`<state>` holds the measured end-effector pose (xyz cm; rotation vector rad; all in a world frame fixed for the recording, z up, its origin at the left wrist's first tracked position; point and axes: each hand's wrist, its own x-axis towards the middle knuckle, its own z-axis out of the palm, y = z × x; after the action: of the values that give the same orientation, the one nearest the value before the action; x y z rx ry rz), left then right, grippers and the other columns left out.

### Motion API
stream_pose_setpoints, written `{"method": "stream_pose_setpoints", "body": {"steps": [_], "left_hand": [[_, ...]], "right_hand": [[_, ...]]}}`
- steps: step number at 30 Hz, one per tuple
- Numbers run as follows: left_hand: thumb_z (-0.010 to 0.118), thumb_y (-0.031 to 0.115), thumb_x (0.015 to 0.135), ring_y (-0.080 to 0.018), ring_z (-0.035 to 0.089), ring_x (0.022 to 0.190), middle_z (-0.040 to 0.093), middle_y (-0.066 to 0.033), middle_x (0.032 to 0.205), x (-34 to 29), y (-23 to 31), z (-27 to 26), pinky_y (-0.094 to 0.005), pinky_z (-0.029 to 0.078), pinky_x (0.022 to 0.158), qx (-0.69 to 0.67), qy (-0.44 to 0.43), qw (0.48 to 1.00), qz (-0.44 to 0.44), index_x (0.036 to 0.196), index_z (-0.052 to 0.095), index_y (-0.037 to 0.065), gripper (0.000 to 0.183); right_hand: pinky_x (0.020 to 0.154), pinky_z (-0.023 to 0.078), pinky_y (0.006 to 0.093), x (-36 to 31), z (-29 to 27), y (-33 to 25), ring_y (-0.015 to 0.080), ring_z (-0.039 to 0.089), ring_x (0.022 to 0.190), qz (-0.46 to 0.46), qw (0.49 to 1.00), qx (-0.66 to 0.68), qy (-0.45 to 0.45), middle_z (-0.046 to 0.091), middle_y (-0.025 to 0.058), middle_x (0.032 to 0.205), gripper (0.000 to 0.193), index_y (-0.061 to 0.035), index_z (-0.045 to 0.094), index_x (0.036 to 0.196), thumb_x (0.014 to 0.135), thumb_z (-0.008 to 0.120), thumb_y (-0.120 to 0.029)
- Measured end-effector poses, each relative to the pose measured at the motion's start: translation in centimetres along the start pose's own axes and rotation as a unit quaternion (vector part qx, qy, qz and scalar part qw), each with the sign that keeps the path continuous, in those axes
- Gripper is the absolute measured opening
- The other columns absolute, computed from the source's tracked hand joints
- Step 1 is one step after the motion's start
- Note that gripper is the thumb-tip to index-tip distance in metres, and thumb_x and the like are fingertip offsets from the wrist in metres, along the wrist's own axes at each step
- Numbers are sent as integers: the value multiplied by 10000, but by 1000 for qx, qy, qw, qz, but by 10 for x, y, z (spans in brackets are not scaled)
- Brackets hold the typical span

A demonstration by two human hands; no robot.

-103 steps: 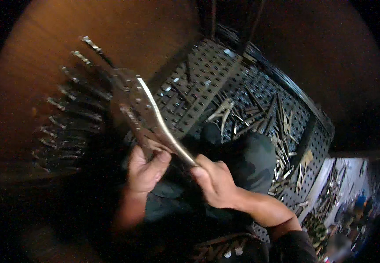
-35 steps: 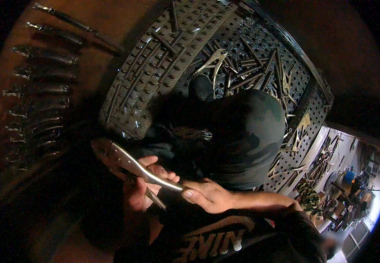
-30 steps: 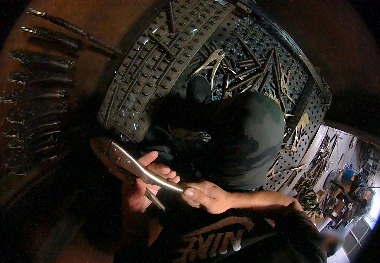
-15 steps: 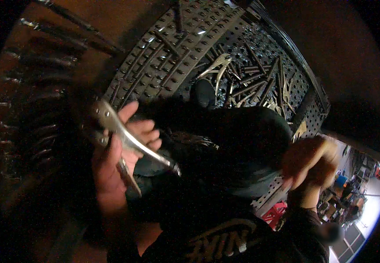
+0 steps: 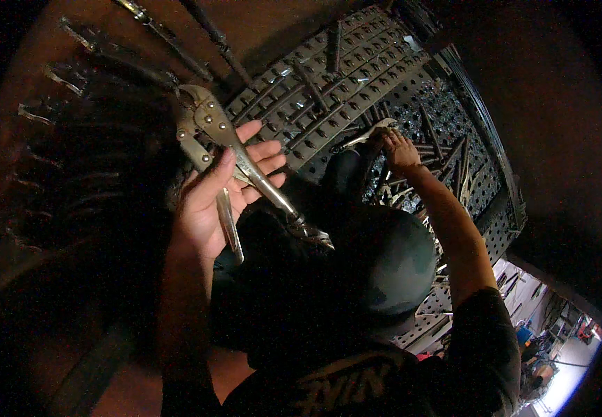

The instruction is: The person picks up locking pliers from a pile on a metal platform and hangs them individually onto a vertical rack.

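Note:
My left hand (image 5: 207,201) holds a pair of worn metal locking pliers (image 5: 245,163), pinned between thumb and palm with the fingertips extended past it. The jaws point up and away to the left; the adjusting-screw end hangs toward my lap, and the release lever hangs apart from the main handle. My right arm stretches forward, and my right hand (image 5: 404,154) has its fingers closed at the jaw end of a second pair of locking pliers (image 5: 363,136). That pair lies on the perforated metal surface (image 5: 495,187) among loose rods. My fingertips are partly hidden there.
Several dark metal rods (image 5: 434,135) lie scattered around the right hand. A raised-tread metal step (image 5: 273,111) is beyond the left hand. Dark tools (image 5: 64,80) line the left side in shadow. My knee (image 5: 398,260) and boot (image 5: 343,170) are between the hands.
My right hand has gone from beside my knee forward and left to the second locking pliers. My left hand, still holding its pliers, has risen slightly and shifted right in the picture.

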<state>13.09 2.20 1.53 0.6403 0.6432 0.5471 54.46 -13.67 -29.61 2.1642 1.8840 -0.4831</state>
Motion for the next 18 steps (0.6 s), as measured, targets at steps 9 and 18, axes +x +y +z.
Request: {"method": "stream_pose_setpoints", "body": {"steps": [9, 18], "left_hand": [[416, 260, 1073, -355, 578, 1235, 555, -262, 1345, 1, -3, -1, -515, 469, 1066, 4, 32, 999, -13, 1507, 326, -49, 541], [417, 239, 1068, -349, 590, 1220, 565, -273, 1321, 0, -12, 1, -505, 493, 1044, 4, 19, 999, -30, 1506, 345, -37, 523]], "right_hand": [[1218, 224, 475, 33, -24, -11, 322, 254, 1501, -53, 993, -91, -55, 291, 134, 1624, 568, -92, 361, 1534, 969, 417, -86], [1249, 167, 420, 60, 10, 6, 284, 259, 1501, -139, 978, -147, 52, 369, 114, 1579, 457, -66, 424, 1462, 1031, 377, -212]]}}
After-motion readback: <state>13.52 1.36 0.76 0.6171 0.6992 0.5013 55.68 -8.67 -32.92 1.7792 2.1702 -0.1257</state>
